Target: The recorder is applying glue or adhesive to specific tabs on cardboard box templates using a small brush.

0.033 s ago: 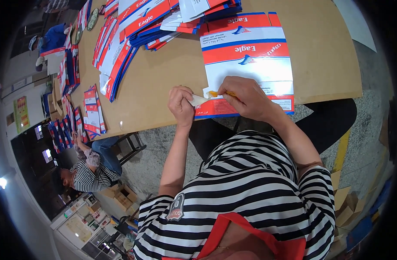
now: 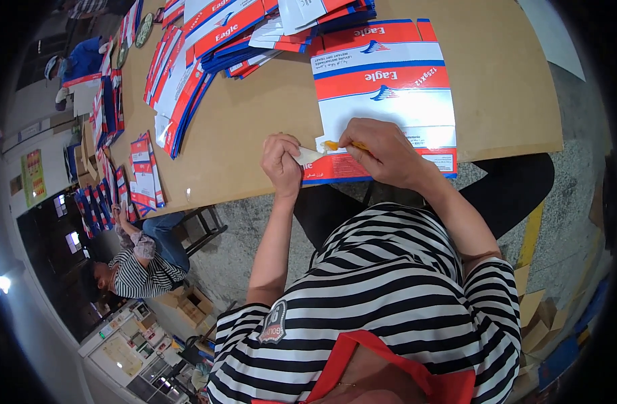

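My left hand [image 2: 280, 161] is closed around a small whitish tapered piece [image 2: 307, 155], whose exact kind I cannot make out. My right hand [image 2: 384, 151] grips a slim yellow-orange stick-like tool [image 2: 332, 145]. Its tip meets the end of the whitish piece, where a bit of white shows; whether this is a brush or a blade is too small to tell. Beneath both hands lies a flat red, white and blue carton blank [image 2: 389, 111], reaching the near table edge. My right hand hovers over its lower part, and my left hand is by its lower left corner.
Piled carton blanks [image 2: 234, 34] cover the far left of the brown tabletop [image 2: 248, 114], with a fanned stack [image 2: 180, 101] beside them. A smaller stack [image 2: 145, 172] lies near the left edge. A seated person [image 2: 143, 269] in stripes works at the left; cardboard boxes [image 2: 191, 306] stand behind.
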Motion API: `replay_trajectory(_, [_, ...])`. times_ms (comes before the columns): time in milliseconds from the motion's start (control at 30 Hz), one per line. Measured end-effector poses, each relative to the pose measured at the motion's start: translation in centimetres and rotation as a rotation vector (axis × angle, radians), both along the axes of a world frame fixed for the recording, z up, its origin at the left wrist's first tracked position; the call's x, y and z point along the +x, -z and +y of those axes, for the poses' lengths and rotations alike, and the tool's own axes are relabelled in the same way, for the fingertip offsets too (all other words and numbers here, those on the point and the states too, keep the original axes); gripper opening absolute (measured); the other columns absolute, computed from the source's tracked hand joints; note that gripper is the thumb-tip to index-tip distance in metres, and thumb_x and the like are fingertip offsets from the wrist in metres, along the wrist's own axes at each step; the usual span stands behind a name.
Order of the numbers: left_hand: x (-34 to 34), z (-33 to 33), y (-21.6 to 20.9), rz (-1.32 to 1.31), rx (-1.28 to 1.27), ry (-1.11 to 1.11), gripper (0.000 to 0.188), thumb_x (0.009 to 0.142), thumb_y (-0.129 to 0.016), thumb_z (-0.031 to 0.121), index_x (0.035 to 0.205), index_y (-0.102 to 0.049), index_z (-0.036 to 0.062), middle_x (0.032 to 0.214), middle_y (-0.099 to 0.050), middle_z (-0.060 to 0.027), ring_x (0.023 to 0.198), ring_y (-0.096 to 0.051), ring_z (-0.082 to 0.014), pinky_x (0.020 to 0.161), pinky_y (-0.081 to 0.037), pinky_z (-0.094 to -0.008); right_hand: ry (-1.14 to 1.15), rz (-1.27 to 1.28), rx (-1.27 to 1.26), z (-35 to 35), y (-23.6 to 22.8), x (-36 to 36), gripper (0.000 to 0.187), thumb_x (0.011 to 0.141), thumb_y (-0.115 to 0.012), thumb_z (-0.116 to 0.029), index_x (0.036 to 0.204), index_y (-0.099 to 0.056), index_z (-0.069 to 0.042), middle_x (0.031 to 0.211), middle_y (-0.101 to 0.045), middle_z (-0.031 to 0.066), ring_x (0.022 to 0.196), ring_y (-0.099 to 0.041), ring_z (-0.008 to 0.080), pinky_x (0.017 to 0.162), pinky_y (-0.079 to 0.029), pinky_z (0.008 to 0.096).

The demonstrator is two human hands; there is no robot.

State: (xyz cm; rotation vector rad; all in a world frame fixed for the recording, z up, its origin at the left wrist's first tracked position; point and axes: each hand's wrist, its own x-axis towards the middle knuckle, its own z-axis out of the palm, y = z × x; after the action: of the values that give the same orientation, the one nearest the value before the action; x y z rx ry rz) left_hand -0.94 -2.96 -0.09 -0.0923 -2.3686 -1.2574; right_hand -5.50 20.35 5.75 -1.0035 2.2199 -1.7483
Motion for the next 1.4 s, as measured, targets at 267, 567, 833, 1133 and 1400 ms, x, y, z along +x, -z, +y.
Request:
replay_trajectory(267, [0.1,-0.1,0.0,-0.021,-0.017,-0.007,0.020,0.072,-0.041,-0.016,0.061,-0.046,-0.0006,0.070,-0.055,-0.0107,0.070,-0.057,-0.0202,0.066,-0.047,-0.0292,0.007,0.021,0.033,-0.3,0.5,0.0,0.007,0.081,-0.059,-0.001,0.086,-0.057,0.001,0.082,-0.059,0.0144,0.076,-0.058,0.0296,0.067,-0.047,0.0361])
replay_trajectory(567, [-0.1,-0.2,0.4,0.002,0.010,0.008,0.021,0.075,-0.042,-0.016,0.061,-0.046,-0.0004,0.071,-0.055,-0.0104,0.070,-0.056,-0.0195,0.065,-0.046,-0.0286,0.009,0.024,0.058,-0.2,0.2,-0.2,0.006,0.081,-0.059,0.000,0.087,-0.057,0.001,0.084,-0.060,0.0148,0.077,-0.059,0.0294,0.067,-0.048,0.0354])
replay_trajectory(833, [0.1,-0.1,0.3,-0.014,0.015,0.002,0.021,0.075,-0.041,-0.016,0.061,-0.045,-0.0004,0.071,-0.054,-0.0102,0.070,-0.056,-0.0196,0.065,-0.046,-0.0284,-0.008,-0.083,0.019,0.1,0.5,0.2,0.006,0.082,-0.058,-0.001,0.088,-0.057,0.002,0.084,-0.061,0.0156,0.078,-0.061,0.0279,0.069,-0.048,0.0340])
replay_trajectory(1133, [0.0,-0.2,0.2,0.012,-0.014,0.012,0.020,0.074,-0.041,-0.015,0.061,-0.045,-0.0003,0.069,-0.054,-0.0100,0.068,-0.056,-0.0197,0.066,-0.046,-0.0287,0.029,-0.156,-0.027,0.2,0.7,0.4,0.007,0.084,-0.056,-0.003,0.087,-0.057,0.003,0.085,-0.062,0.0155,0.079,-0.062,0.0263,0.072,-0.048,0.0324])
replay_trajectory(1400, [-0.1,0.0,0.0,-0.009,0.024,-0.036,0.018,0.070,-0.046,-0.013,0.061,-0.047,0.0020,0.065,-0.056,-0.0095,0.068,-0.054,-0.0239,0.073,-0.044,-0.0326,0.064,-0.229,-0.064,0.6,1.0,0.6,0.009,0.085,-0.057,-0.004,0.087,-0.058,0.004,0.084,-0.062,0.0143,0.079,-0.062,0.0216,0.073,-0.048,0.0305])
